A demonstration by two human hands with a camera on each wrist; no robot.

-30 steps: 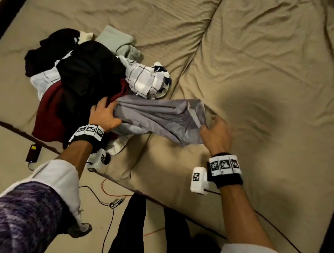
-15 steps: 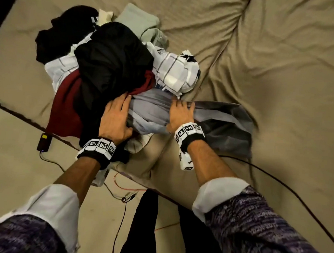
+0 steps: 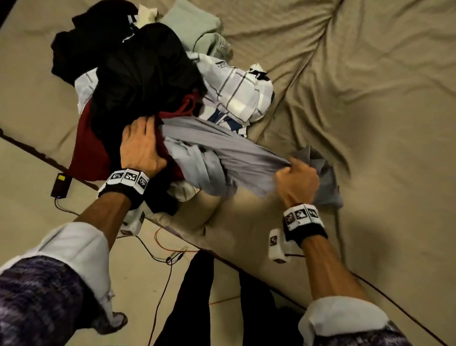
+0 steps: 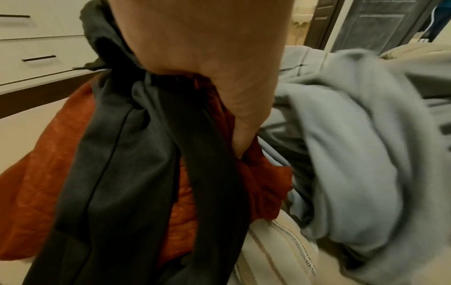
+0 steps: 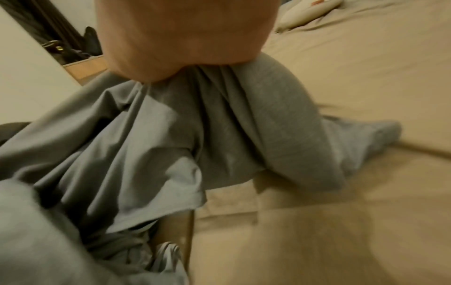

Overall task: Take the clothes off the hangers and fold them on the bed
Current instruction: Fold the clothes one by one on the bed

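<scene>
no brand names or readable txt anywhere; the only markings are black-and-white square code tags on the two wristbands [image 3: 128, 178], and they carry patterns, not words.

grey garment [image 3: 239, 157] lies across the near edge of the bed [image 3: 390, 109], stretched btwn the clothes pile and the right hand [image 3: 297, 182]. right hand is fisted round a bunch of the grey cloth, knuckles up; in the right wrist view the fabric [image 5: 195, 135] fans out from under the fist down to the sheet. a loose end of the garment spills past the hand to its right, onto the bed.

left hand [image 3: 141, 147] lies w/ fingers spread flat, pressing down on the pile where a black garment [image 3: 144, 79] overlaps a dark red one [image 3: 89, 151], just beside the grey garment's left end. left wrist view shows the palm [image 4: 200, 48] on black and red cloth w/ the grey cloth [image 4: 354, 135] off to the right, blurred.

rest of pile, further up the bed: a white plaid shirt [image 3: 238, 91] touching the grey garment's upper side, a pale green folded piece [image 3: 192, 25] behind it, more black cloth at the far left. can't tell if any hanger is in there.

small black box w/ a yellow patch [image 3: 61, 184] and cables on the floor below the bed edge.
</scene>
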